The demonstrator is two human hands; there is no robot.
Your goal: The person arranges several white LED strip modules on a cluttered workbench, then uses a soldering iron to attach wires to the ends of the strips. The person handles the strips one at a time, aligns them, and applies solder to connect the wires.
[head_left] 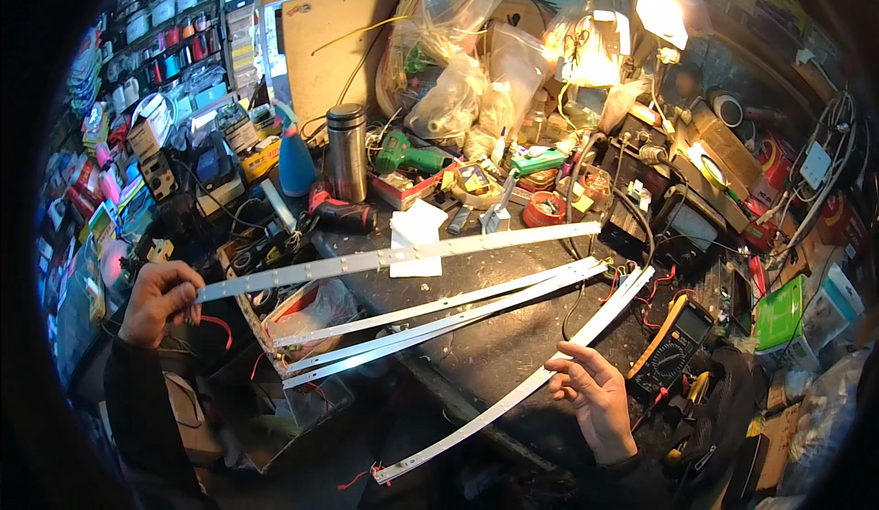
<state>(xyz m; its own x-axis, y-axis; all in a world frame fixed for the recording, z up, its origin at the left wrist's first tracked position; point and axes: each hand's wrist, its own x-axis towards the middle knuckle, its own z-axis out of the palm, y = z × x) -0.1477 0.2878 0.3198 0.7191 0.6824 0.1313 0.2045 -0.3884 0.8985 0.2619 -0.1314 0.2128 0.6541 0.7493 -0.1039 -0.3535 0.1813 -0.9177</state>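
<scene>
The right hand [595, 396] is nearest, low over the dark workbench [494, 345]. Its fingers are loosely spread and curled around nothing, the fingertips just beside the lowest light strip [522, 391], a long white bar that runs from the bench's near edge up toward the right. Whether they touch it cannot be told. Beside that hand on the right lies a yellow and black meter [676, 345] with red leads.

The left hand [157, 299] is out on the left, well apart from the right one, and is closed on the end of the top light strip [394, 255], which it holds level across the bench toward the middle. A red wire [220, 327] hangs below that hand. Between the held strip and the lowest one lie three more strips [430, 320], close together, fanning out from the left.

Under their left ends sits an open box [307, 313] holding crumpled clear plastic. A white paper [417, 235] lies beneath the held strip.

Further back stand a steel flask [347, 151], a blue spray bottle [296, 164], a red drill [339, 212] and a green drill [407, 155]. A red tray [407, 189] holds small parts, and a round red tub [544, 208] sits near it. Behind them, clear plastic bags [458, 80] stuffed with wires and small parts lean in a heap beneath a lit lamp [661, 16]. Shelves [169, 34] at far left carry rows of cans and boxes.
</scene>
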